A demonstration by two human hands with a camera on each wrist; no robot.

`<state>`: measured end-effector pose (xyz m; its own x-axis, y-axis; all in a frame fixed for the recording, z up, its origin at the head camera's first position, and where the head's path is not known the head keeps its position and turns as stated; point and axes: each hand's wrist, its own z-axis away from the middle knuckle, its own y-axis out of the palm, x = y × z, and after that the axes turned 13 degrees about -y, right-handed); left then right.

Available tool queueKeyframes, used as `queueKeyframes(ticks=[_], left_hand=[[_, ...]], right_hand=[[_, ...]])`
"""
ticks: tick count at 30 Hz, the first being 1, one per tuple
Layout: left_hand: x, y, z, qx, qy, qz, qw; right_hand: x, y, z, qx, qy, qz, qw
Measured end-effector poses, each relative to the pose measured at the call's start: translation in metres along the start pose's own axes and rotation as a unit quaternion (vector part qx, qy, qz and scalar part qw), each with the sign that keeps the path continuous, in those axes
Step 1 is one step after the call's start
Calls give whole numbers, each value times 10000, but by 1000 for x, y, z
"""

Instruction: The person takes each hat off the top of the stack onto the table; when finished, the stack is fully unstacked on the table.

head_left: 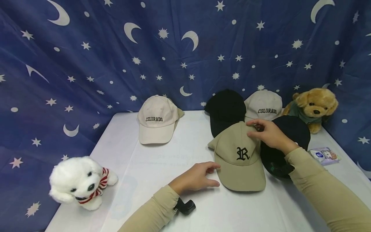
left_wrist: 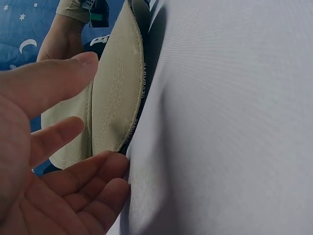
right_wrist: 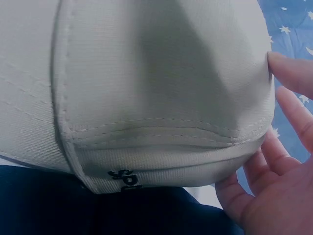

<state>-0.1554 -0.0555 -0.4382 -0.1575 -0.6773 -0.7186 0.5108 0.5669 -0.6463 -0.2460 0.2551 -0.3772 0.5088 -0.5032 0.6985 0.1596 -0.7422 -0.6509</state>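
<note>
A khaki cap point(head_left: 240, 154) with a black letter emblem lies on the white table, brim toward me. At its left edge is my left hand point(head_left: 200, 177), thumb and fingers apart. In the left wrist view, fingertips point(left_wrist: 117, 164) of that hand touch or nearly touch the cap's edge at the tabletop. My right hand point(head_left: 268, 132) reaches over a black cap point(head_left: 292, 129) to the khaki cap's crown. The right wrist view has its thumb and fingers loosely bent against the crown point(right_wrist: 195, 98), with no firm grip visible.
Behind are another black cap point(head_left: 227, 108) and a pale COLORADO cap point(head_left: 263, 103). A second COLORADO cap point(head_left: 157, 120) sits back left. A white plush dog point(head_left: 75, 177), a brown plush dog point(head_left: 316, 103) and a small packet point(head_left: 324, 156) flank them. A patterned blue curtain point(head_left: 162, 64) hangs behind.
</note>
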Motion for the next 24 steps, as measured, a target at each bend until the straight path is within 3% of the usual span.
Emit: queueKeyframes(ticks=[24], left_hand=[[-2, 4, -3, -172, -136, 175, 9996]], right_hand=[[-3, 1, 2, -198, -302, -139, 9993]])
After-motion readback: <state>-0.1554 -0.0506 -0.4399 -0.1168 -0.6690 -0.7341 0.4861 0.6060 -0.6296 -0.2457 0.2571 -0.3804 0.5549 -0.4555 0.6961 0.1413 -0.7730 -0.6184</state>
